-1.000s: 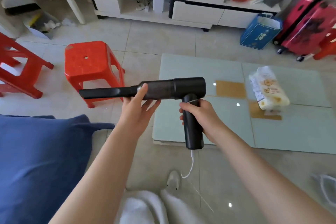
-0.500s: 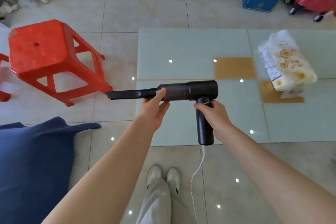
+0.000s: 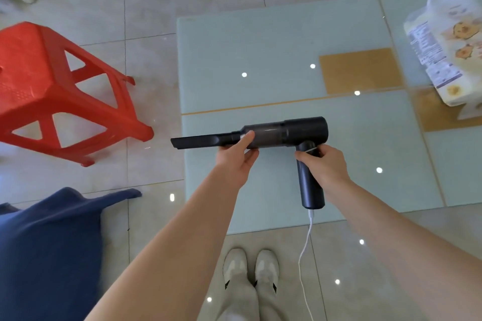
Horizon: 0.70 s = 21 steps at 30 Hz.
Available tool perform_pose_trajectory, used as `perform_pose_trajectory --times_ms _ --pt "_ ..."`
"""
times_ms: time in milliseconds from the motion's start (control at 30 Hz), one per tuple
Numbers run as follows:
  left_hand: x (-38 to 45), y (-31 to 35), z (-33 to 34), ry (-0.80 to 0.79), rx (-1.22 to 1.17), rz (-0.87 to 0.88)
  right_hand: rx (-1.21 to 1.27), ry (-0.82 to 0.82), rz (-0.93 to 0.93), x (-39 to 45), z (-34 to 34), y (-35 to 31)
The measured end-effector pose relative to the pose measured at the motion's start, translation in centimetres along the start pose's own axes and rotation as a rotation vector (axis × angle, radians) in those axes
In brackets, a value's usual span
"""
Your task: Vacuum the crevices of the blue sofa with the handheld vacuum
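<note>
Handheld vacuum (image 3: 281, 133): black, held level in the air over the glass counter (image 3: 260, 60), its body pointing left, its handle pointing down toward the person.
Crevice nozzle (image 3: 200, 141): long, flat and black, fixed to the left end of the vacuum, its tip over the left edge of the counter.
Left hand (image 3: 236, 161): under the vacuum where the nozzle meets the clear barrel; the grip pinches the barrel, thumb on the near side and fingers curled beneath.
Right hand (image 3: 323, 167): grip wrapped around the top of the handle, just under the barrel.
Cable (image 3: 306, 255): white, plugged into the bottom of the handle, hanging down past the near edge of the counter toward the floor.
Blue sofa (image 3: 47, 255): only a blue cushioned part shows at the near left, well apart from the nozzle.
Red stool (image 3: 47, 91): plastic, on the tiled floor at the left, between the sofa and the far wall.
Wrapped pack (image 3: 448, 44): printed plastic package lying on the far right of the counter.
Shoes (image 3: 250, 268): a pale pair on the floor near the counter's edge, below the vacuum.
</note>
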<state>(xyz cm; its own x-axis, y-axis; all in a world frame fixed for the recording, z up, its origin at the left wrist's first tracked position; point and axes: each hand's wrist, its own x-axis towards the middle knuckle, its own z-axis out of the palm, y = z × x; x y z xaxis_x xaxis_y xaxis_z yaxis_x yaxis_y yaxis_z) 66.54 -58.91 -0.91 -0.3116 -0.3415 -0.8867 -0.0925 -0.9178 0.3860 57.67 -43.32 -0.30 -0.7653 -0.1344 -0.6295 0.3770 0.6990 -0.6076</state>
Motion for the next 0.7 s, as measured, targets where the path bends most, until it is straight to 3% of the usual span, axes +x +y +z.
perform_pose_trajectory --times_ms 467,700 --pt "2.6 -1.3 1.4 0.059 0.151 -0.015 -0.003 0.097 0.011 1.9 0.0 1.7" --pt "2.6 -1.3 1.7 0.180 0.250 -0.009 -0.026 0.121 -0.037 2.5 0.3 2.6"
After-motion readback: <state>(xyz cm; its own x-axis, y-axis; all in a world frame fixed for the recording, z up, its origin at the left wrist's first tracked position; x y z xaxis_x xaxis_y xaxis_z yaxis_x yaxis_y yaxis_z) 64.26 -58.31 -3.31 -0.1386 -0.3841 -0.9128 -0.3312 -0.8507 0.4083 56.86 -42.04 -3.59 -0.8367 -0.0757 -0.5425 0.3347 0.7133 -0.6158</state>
